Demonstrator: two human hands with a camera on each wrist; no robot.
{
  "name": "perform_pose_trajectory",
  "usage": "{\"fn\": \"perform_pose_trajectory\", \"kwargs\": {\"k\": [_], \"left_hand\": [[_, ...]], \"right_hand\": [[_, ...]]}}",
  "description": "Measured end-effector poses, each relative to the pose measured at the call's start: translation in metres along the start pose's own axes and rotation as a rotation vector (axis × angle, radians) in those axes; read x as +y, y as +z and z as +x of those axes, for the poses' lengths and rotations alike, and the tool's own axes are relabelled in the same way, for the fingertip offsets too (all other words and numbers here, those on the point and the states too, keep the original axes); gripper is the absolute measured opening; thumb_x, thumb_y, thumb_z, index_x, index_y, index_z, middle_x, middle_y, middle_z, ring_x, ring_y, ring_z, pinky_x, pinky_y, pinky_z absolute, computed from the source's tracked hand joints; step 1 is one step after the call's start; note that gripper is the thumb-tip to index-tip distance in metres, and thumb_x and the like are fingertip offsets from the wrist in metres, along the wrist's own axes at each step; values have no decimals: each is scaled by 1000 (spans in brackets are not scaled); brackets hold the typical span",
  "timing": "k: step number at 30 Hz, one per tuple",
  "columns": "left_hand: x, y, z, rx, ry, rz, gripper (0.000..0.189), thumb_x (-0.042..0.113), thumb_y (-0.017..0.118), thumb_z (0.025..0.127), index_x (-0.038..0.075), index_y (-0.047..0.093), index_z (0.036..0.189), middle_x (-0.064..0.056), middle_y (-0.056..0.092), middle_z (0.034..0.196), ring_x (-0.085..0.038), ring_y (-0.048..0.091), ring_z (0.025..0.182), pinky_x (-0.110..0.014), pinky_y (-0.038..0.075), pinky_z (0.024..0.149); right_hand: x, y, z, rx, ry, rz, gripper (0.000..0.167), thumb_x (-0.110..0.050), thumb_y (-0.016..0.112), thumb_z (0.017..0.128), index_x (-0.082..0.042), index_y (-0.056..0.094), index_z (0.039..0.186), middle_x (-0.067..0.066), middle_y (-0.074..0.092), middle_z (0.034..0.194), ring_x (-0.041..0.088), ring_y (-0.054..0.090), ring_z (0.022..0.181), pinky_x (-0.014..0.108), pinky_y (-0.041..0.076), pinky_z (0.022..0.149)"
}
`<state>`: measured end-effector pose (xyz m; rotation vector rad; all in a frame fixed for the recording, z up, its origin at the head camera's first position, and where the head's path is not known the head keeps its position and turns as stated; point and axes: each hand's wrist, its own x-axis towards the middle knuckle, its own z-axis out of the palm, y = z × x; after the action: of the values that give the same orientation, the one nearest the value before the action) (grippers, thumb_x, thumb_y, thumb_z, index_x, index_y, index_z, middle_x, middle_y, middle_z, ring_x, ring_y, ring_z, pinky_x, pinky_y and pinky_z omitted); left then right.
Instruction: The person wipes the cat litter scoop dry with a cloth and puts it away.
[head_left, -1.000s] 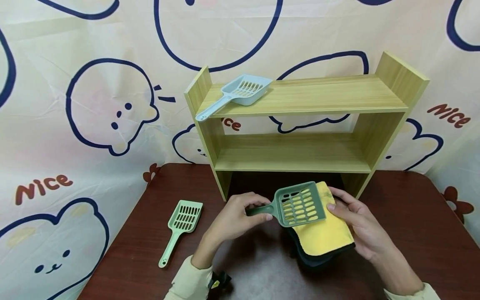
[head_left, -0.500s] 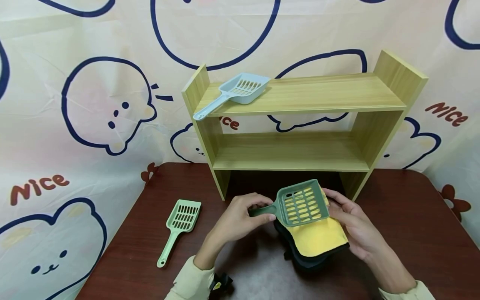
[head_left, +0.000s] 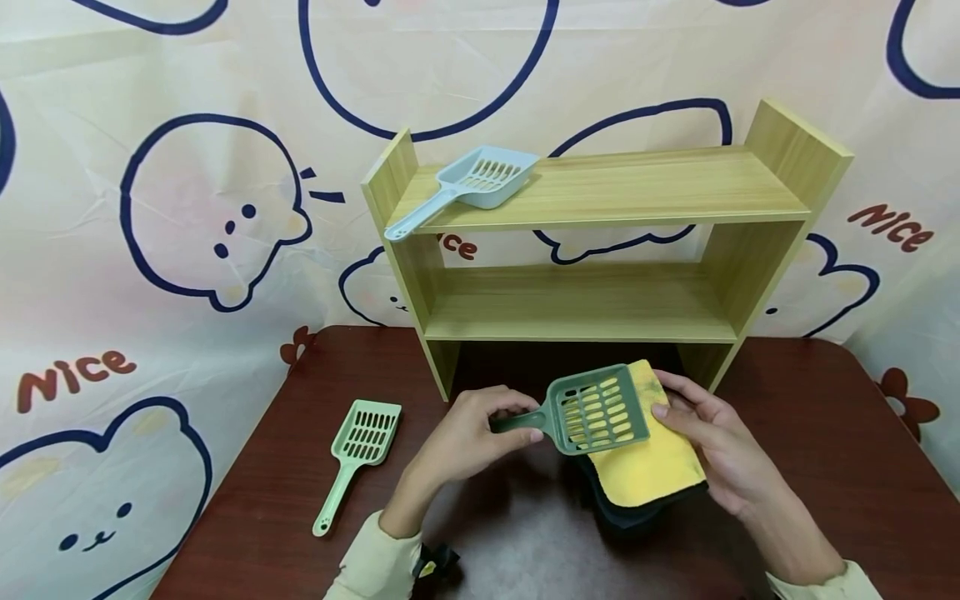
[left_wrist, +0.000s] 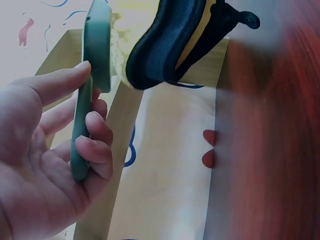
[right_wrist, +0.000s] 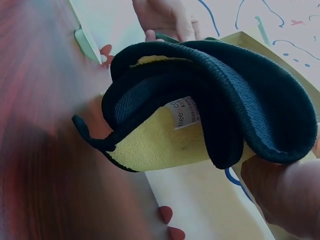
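Dark green scoop point(head_left: 557, 417): held at about 4 o'clock from the head view's centre.
Left hand point(head_left: 480, 433): fingers curled, gripping the scoop's handle.
Right hand point(head_left: 726, 454): pinching a folded yellow cloth point(head_left: 660, 467) with dark backing, seen through the slots.
Blue scoop point(head_left: 453, 191): 12 o'clock, on the wooden shelf point(head_left: 660, 187).
Light green scoop point(head_left: 349, 462): 7 o'clock, on the table point(head_left: 255, 508).
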<state>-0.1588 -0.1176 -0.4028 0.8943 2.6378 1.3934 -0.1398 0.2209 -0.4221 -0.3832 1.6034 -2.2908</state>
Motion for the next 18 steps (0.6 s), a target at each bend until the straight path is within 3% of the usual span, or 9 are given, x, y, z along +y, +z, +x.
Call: {"fn": "perform_pose_trajectory", "kwargs": {"k": [10,18], "left_hand": [[1,-15,-3,-18,26,49,21,22,85,94,18,80,114,7,75,99,-6,63,86,-25,54,76],[3,-21,-7,-58,5,48,19,21,86,94,21,81,111,10,73,97,-7,60,83,-24,51,74]], "right_hand": [[-11,-8,-5,25,-14,-11,46,-5,45,114,-27,51,155,-3,70,127,14,77,103,36,66,75],[-13,-12,-5,39,-25,-14,46,-4,46,114,-27,53,153,-3,71,126,15,78,101,37,66,74]]}}
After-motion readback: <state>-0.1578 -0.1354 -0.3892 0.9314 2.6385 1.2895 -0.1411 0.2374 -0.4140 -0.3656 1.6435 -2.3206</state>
